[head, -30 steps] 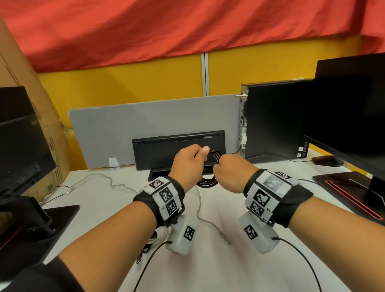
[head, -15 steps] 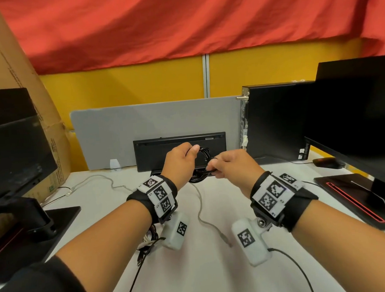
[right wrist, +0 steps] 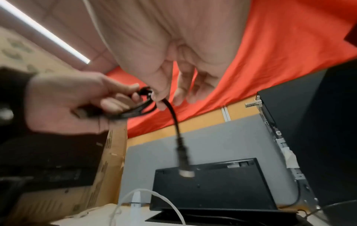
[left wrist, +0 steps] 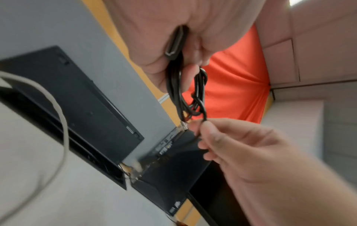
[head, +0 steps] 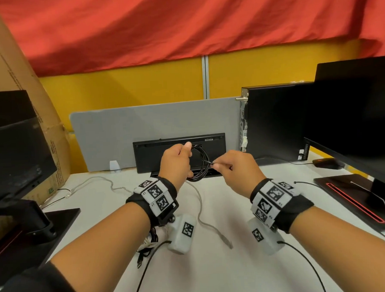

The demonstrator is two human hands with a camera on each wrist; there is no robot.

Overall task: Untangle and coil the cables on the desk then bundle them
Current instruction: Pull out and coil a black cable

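Note:
A black cable coil (head: 200, 163) hangs above the desk in front of the black cable box. My left hand (head: 177, 163) grips the coil at its top, with one black plug (left wrist: 173, 44) held against the palm. My right hand (head: 239, 170) is just right of the coil and pinches the cable's free end (left wrist: 203, 116) between thumb and forefinger. In the right wrist view, that end (right wrist: 174, 122) hangs down from the pinch, and its metal-tipped plug (right wrist: 185, 169) dangles blurred. A grey cable (head: 199, 203) lies loose on the white desk (head: 215, 267) below the hands.
A small tangle of cables (head: 148, 240) lies under my left forearm. A black cable box (head: 214, 149) stands against the grey divider (head: 119, 131). A PC tower (head: 273, 123) and a monitor (head: 352, 115) are at the right, with another monitor (head: 13, 142) and cardboard at the left.
Both hands have lifted slightly. My right hand has drawn away to the right of the coil, pulling the free cable end out from it. The left hand still holds the coil.

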